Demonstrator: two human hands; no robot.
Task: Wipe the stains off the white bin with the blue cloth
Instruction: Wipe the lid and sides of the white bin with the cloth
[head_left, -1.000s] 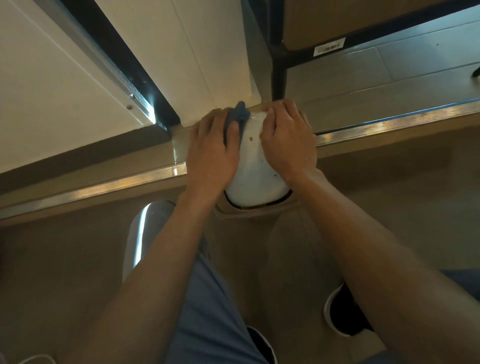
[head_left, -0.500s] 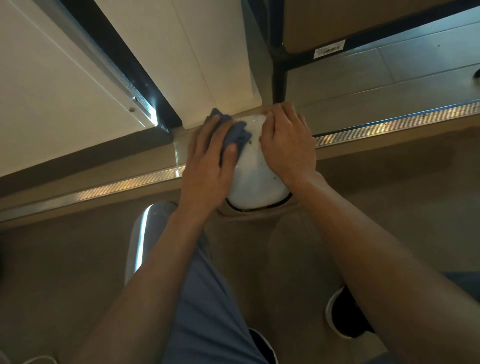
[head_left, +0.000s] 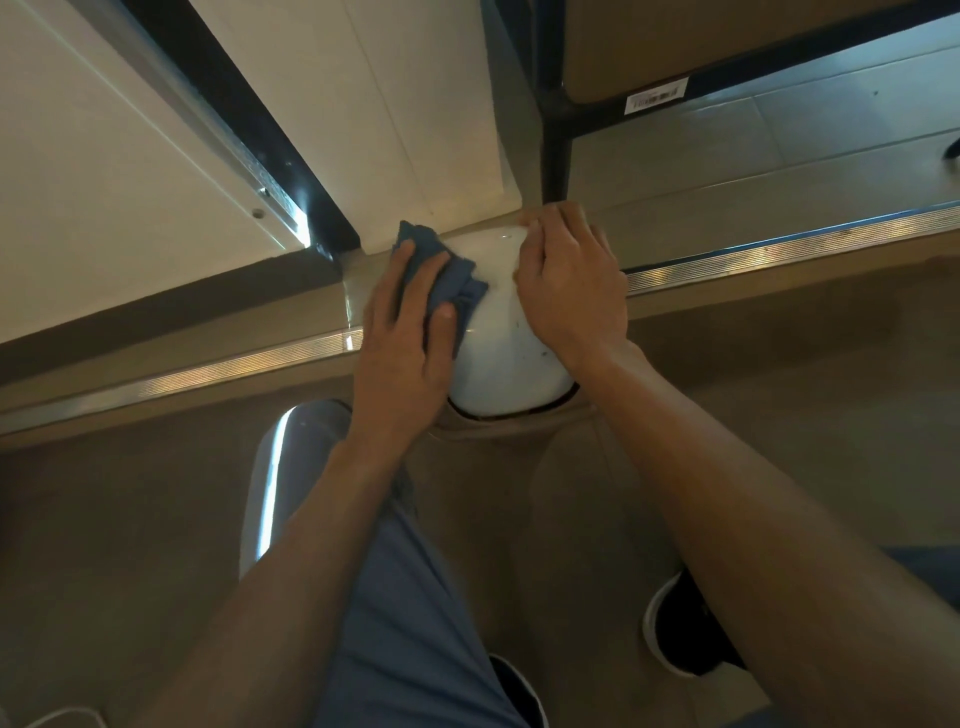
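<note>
The white bin (head_left: 501, 358) stands on the floor in front of me, seen from above, its rounded lid showing a few small dark specks near the right side. My left hand (head_left: 405, 332) lies flat on the bin's left side and presses the crumpled blue cloth (head_left: 457, 280) against it with straight fingers. My right hand (head_left: 571, 280) grips the bin's right and far edge, fingers curled over the top rim.
A white cabinet or door panel (head_left: 363, 119) rises just behind the bin. A metal floor strip (head_left: 779, 254) runs left to right under the bin. A dark shelf leg (head_left: 556, 156) stands behind. My blue-clad knee (head_left: 405, 597) and dark shoes (head_left: 680, 629) are below.
My left hand has slid with the cloth from the bin's top centre over to its left side and slightly downward. The brown stains seen near the top earlier no longer show. My right hand stays put.
</note>
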